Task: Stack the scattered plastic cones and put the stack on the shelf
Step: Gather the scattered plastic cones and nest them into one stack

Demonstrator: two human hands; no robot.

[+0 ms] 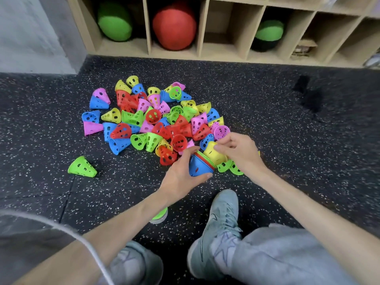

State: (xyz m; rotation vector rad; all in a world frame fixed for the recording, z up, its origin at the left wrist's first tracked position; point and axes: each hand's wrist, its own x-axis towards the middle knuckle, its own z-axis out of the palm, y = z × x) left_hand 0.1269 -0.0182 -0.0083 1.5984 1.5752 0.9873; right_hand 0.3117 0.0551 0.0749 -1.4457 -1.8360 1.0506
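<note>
Blue-based stack (200,166), a few cones deep, sits gripped in my left hand (181,175); right hand (239,150) pinches a yellow cone (212,154) onto it. Most cones (152,118) litter the floor (267,103) mid-mat; shelf (224,48) awaits.

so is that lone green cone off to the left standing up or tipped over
Tipped over. The lone green cone lies on its side on the speckled floor, holed wall facing up, wide rim to the left, apart from the pile.

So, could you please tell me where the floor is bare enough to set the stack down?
Bare floor lies between the cone pile and the shelf, and left of the lone green cone. It is crowded around both hands.
</note>
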